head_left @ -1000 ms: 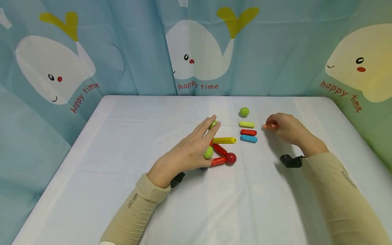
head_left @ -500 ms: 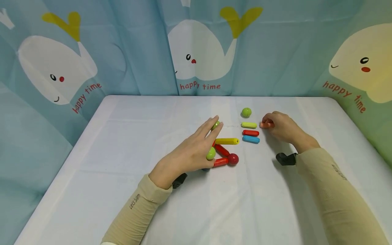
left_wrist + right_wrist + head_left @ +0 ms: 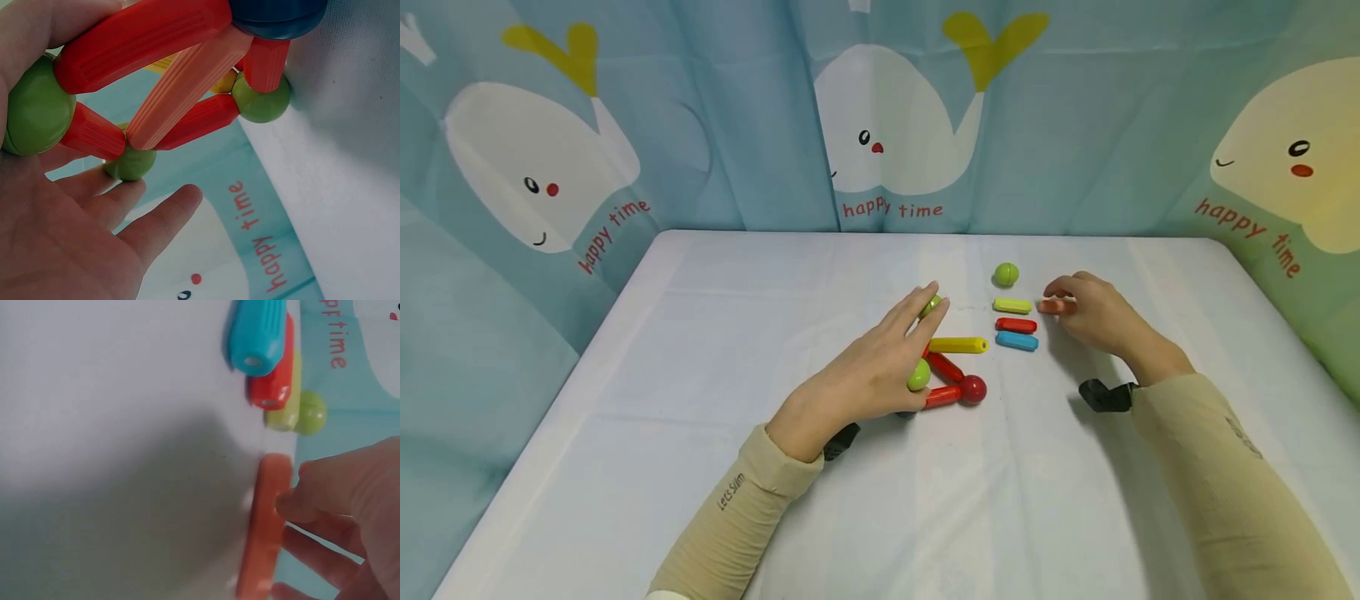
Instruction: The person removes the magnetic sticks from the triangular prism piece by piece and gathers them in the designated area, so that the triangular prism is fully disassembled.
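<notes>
My left hand point(image 3: 861, 371) holds a structure of toy rods joined by balls. In the left wrist view, the thumb lies along a red rod point(image 3: 147, 44), with a green ball point(image 3: 40, 106) against the hand. A dark blue ball point(image 3: 278, 15), a salmon rod point(image 3: 187, 87) and more green balls belong to this structure. My right hand point(image 3: 1093, 312) has its fingers at a loose orange rod point(image 3: 265, 528), low over the table. The thumb is on the rod; the far fingers are partly hidden. Left of it lie loose yellow-green point(image 3: 1012, 306), red point(image 3: 1016, 325) and blue point(image 3: 1017, 340) rods.
Behind the loose rods sits a separate green ball point(image 3: 1006, 274). The structure's yellow rod point(image 3: 958, 345) and dark red ball point(image 3: 973, 389) stick out right of the left hand. A whale-print curtain point(image 3: 722, 117) hangs behind the white table point(image 3: 700, 350).
The right hand has shifted slightly left towards the row of loose rods, and its fingers have spread a little. The left hand stays where it was on the structure.
</notes>
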`<state>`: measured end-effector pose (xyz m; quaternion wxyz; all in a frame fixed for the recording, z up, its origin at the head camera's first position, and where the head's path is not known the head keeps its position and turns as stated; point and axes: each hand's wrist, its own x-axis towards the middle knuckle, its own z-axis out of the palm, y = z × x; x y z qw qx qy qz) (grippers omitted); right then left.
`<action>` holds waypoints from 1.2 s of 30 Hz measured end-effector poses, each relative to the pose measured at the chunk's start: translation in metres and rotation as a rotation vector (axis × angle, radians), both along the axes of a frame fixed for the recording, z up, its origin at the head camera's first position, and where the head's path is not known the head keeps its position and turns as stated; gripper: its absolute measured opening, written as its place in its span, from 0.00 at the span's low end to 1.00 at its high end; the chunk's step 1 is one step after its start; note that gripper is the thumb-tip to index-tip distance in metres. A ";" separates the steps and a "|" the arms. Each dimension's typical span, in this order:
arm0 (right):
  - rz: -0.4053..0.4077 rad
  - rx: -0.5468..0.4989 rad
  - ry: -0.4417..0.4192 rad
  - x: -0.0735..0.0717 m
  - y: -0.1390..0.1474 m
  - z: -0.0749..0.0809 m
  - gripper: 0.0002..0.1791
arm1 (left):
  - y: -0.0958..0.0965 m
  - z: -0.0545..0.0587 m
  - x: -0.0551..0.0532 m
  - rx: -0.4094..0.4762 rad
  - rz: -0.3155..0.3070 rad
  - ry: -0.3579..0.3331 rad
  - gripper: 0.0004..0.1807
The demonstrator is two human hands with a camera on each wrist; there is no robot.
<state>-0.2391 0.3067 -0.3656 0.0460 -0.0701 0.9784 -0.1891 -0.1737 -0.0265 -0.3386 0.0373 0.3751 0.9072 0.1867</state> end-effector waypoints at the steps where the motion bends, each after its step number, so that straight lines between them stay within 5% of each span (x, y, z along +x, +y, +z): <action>1: -0.002 -0.010 0.007 0.001 -0.001 0.001 0.19 | 0.000 0.000 0.000 0.000 -0.001 0.001 0.56; 10: 0.008 -0.188 0.172 0.023 -0.027 0.019 0.18 | -0.002 -0.002 0.001 -0.002 0.008 0.000 0.56; 21: 0.080 -0.371 0.242 0.056 -0.076 0.034 0.15 | -0.002 -0.004 0.001 0.002 0.004 0.002 0.55; 28: 0.225 -0.368 0.155 0.070 -0.106 0.031 0.15 | -0.003 -0.005 0.001 0.010 -0.008 0.009 0.55; 36: 0.269 -0.308 0.149 0.069 -0.121 0.023 0.12 | -0.004 -0.001 0.000 0.025 -0.023 0.041 0.54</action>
